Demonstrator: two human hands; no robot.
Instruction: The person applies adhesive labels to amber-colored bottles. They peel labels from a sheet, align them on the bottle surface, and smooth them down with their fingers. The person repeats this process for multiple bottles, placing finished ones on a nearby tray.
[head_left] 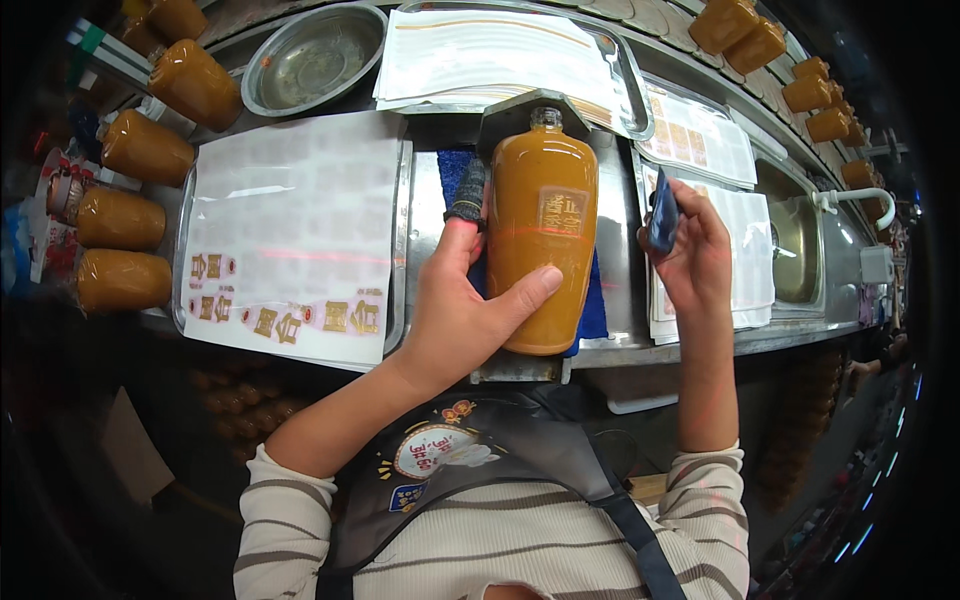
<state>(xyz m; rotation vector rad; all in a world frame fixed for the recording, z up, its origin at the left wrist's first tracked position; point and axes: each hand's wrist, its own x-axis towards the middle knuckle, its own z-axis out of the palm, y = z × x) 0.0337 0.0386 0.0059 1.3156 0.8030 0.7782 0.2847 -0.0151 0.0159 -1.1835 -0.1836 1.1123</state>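
Observation:
An amber-brown glass bottle (pixel 543 290) lies in the middle of the bench with its neck pointing away from me, resting on a metal holder (pixel 510 104). A small square decal (pixel 562 212) with gold characters sits on its front. My left hand (pixel 462 290) grips the bottle from the left, thumb pressed on its lower front; a dark knitted sleeve (pixel 470 190) covers a finger beside the glass. To the right of the bottle, my right hand (pixel 697 245) is raised, closed around a dark blue flat scraper (pixel 663 218). A blue cloth (pixel 594 305) shows beneath the bottle.
On the left, a tray (pixel 398 300) carries a wet decal sheet (pixel 290 220). More sheets (pixel 490 60) lie at the back and right (pixel 740 240). A steel basin (pixel 315 55) stands back left; a sink with a white tap (pixel 858 198) is at right. Amber bottles (pixel 148 147) line both sides.

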